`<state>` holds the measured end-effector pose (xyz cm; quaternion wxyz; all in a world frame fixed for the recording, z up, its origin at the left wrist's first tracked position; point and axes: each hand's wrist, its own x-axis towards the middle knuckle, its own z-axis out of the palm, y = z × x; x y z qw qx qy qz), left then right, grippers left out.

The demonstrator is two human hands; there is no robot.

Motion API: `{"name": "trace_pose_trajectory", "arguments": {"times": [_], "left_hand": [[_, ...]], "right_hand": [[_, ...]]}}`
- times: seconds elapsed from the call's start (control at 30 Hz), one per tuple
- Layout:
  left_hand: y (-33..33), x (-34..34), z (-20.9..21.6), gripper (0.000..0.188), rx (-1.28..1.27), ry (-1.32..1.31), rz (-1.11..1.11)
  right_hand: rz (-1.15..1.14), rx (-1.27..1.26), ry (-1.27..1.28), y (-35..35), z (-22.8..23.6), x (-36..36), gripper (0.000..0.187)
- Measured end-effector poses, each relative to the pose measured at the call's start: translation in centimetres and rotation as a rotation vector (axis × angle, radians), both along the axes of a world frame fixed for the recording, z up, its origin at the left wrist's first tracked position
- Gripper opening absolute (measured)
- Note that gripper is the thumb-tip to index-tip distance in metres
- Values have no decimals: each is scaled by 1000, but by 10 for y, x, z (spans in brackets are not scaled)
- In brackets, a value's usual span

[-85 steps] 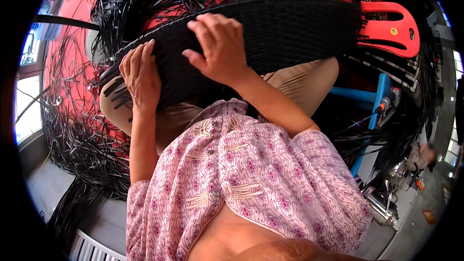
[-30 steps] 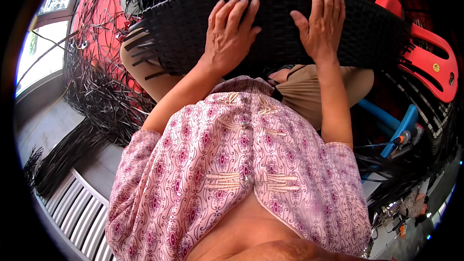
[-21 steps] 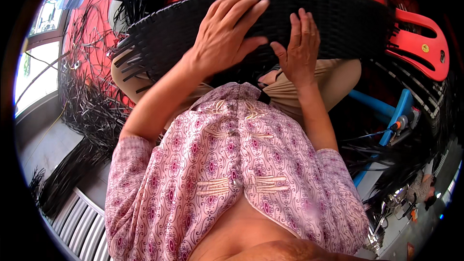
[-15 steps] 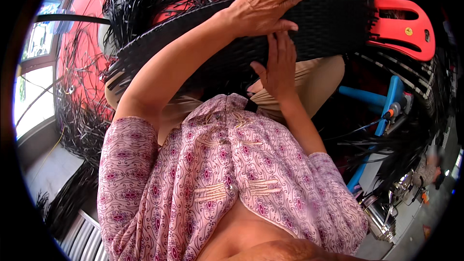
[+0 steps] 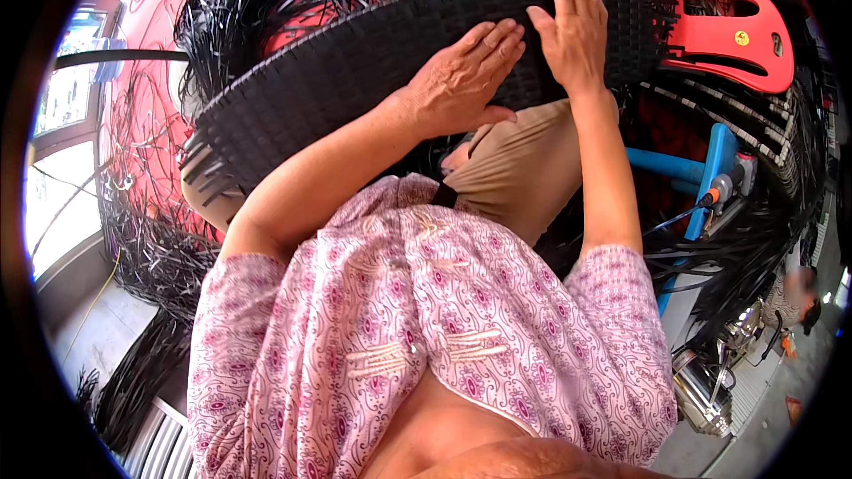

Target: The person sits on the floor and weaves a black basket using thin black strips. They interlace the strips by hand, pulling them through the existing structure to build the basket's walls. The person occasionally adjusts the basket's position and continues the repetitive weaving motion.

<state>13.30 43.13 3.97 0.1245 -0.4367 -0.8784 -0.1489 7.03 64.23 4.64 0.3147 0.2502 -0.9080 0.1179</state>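
Observation:
A long, curved panel of woven black strips (image 5: 355, 62) lies across my lap, with loose strip ends sticking out at its left end. My left hand (image 5: 466, 75) rests over the middle of the panel, fingers stretched out toward the upper right. Farther right, my right hand (image 5: 575, 31) lies flat on the weave with its fingertips reaching the far edge and its thumb held apart. Neither hand holds anything. The panel's right end meets a red plastic chair (image 5: 741, 22), whose back has long slots.
Black strips (image 5: 146, 257) lie in tangled heaps on the left and at the back. On the right stands a blue frame (image 5: 721, 155), with a grey and orange corded tool (image 5: 723, 188) on it. A shiny metal vessel (image 5: 704, 397) is at the lower right.
My right hand has moved up and right to the panel's far edge. My left hand has come down and left, toward me. Both stay flat, and the weave shows more sharply.

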Motion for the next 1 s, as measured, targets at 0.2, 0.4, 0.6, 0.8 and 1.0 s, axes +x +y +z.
{"name": "trace_pose_trajectory", "arguments": {"times": [0.2, 0.4, 0.6, 0.8, 1.0], "left_hand": [[10, -6, 10, 91, 149, -46, -43], [57, -70, 21, 81, 214, 164, 43], [61, -50, -1, 86, 0, 148, 13], [51, -26, 9, 80, 48, -68, -193], [-48, -8, 46, 86, 415, 14, -20]], "right_hand": [[-22, -42, -52, 18, -22, 29, 63], [-64, -97, -180, 25, -19, 52, 53], [-120, -264, -137, 74, 11, 23, 34], [-297, -63, 79, 73, -18, -52, 53], [-251, -26, 76, 69, -29, -52, 59]]}}
